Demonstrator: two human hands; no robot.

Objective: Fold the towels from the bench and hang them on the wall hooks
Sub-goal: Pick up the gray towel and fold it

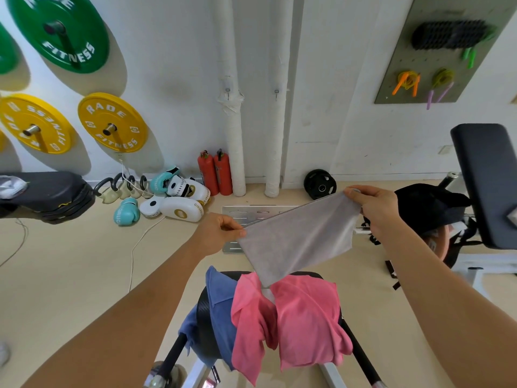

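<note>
Both hands, left hand point(221, 231) and right hand point(372, 203), pinch grey towel point(296, 236); yellow plate point(112, 122) reads "RADE FITNESS"

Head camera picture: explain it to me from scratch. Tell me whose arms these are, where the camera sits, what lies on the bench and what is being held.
There is no machine here. A person wears a wide-angle camera on the head, looking forward and down, so the two arms reaching in from the bottom are that person's own.

The left hand and the right hand each pinch a corner of a grey towel, holding it stretched in the air above a black padded bench. Its lower point hangs down toward the bench.

Draped over the bench are a pink towel and a blue towel.

On the white wall ahead are two small hooks, both bare. Around them sits gym gear: weight plates on the wall, boxing gloves and two red fire extinguishers on the floor.
</note>
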